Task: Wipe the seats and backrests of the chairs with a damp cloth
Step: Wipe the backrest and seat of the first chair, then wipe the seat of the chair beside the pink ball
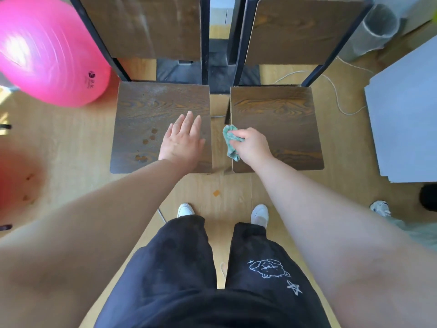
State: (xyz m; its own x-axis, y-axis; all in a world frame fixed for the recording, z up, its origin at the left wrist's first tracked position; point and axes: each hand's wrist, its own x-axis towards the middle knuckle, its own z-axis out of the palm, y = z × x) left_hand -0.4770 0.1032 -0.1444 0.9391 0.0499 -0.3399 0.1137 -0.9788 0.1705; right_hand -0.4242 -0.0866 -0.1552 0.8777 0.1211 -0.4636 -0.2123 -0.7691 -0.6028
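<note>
Two dark wooden chairs with black metal frames stand side by side in front of me. The left chair's seat (146, 114) carries several brown spots near its middle and a pale dusty film toward the back. My left hand (183, 140) lies flat on that seat's right front part, fingers straight. My right hand (251, 145) grips a crumpled green cloth (230, 140) at the left front edge of the right chair's seat (283, 119). Both backrests, the left backrest (151, 24) and the right backrest (302, 29), rise behind the seats.
A big pink exercise ball (47, 50) sits at the left beside the left chair. Grey boards (406, 119) lie to the right. A white cord (335, 95) runs over the wooden floor behind the right chair. Another person's shoe (380, 208) shows at the right.
</note>
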